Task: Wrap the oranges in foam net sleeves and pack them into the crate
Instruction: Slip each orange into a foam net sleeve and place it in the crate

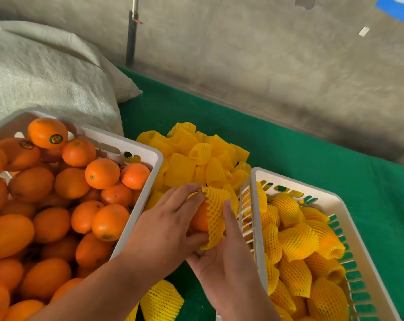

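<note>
Head view shows us an orange [199,220] half into a yellow sleeve [216,218], held between the two crates and just above the green cloth [289,144]. Our left hand [166,225] curls round the bare end of the fruit, fingers over the top and thumb beneath, with the fingertips touching the sleeve's upper edge. Our right hand [222,262] comes from below and pinches the net, thumb lying up along its outer face and fingers hidden under it. The sleeve's open mouth faces left toward the left hand, and its long axis runs roughly left to right, so we judge the coming move is a pull of the net leftward over the rest of the orange. The packing crate [254,181] stands just right of the right hand, the nearer hand for the drop, and already holds many wrapped oranges [298,242]. To our left the supply crate [150,154] is heaped with bare oranges [50,218]. Beyond the hands lies a pile of loose sleeves [196,158], one more lies near our forearms [161,302], and a woven sack [45,72] sits behind the left crate.
</note>
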### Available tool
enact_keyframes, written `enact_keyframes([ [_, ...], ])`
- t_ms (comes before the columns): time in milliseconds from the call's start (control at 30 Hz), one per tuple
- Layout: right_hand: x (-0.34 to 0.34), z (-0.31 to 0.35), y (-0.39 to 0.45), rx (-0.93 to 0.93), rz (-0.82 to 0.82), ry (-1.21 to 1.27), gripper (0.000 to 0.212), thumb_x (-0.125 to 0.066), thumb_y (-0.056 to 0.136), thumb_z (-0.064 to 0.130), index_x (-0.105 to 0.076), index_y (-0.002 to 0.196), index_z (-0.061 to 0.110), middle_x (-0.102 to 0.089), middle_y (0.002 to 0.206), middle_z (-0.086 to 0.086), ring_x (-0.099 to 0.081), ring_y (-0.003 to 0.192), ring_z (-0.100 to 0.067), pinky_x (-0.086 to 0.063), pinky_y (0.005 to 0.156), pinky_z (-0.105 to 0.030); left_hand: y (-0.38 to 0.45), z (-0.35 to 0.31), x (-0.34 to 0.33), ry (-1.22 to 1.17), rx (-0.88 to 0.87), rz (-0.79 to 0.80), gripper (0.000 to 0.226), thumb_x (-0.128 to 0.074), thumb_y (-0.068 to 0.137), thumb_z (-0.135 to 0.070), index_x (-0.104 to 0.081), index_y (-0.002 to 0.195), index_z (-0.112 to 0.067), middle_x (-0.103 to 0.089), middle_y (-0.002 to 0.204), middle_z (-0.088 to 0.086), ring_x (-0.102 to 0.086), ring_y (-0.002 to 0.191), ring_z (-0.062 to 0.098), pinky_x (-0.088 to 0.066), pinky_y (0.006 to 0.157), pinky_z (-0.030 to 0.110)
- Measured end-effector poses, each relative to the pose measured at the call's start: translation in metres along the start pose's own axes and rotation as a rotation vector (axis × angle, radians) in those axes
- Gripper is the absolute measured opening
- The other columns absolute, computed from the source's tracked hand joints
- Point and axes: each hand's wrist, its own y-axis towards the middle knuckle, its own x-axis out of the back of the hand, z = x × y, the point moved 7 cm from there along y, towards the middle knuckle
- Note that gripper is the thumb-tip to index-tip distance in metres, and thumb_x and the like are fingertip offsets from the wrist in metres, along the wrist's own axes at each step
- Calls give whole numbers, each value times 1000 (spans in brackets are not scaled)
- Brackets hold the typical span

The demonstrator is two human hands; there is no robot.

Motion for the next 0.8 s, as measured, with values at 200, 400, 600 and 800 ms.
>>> enact_keyframes([
  [200, 7, 5, -2, 79, -13, -96, 52, -51, 106, 51, -60, 145, 17, -62, 143, -17, -60, 133, -33, -53, 103, -39, -2, 0, -7, -26, 61, 120, 87, -88, 70, -46, -44, 142, -27, -37, 153, -13, -56, 119, 15, -42, 73, 13],
  [400, 31, 11, -1, 159, -105, -184, 44, -59, 105, 46, -68, 136, 18, -63, 141, -18, -59, 132, -34, -45, 112, -43, -4, -6, -3, -77, -29, 39, 66, -83, 80, -46, -51, 134, -24, -46, 145, -10, -56, 112, 14, -56, 67, 28],
  [600, 58, 61, -15, 310, -202, -205, 56, -76, 88, 40, -59, 139, 25, -67, 137, -11, -68, 122, -33, -60, 96, -43, -8, -9, -1, -238, -135, 58, 38, -58, 95, -54, -72, 120, -29, -51, 144, -14, -58, 110, 4, -59, 60, 32],
  [800, 141, 127, -58, 518, -493, -481, 74, -85, 79, 49, -56, 144, 29, -65, 139, -3, -69, 119, -23, -62, 92, -44, -12, 6, -41, -22, -16, 481, 19, -50, 101, -58, -62, 109, -45, -54, 117, -29, -59, 77, -2, -48, 62, 15],
])
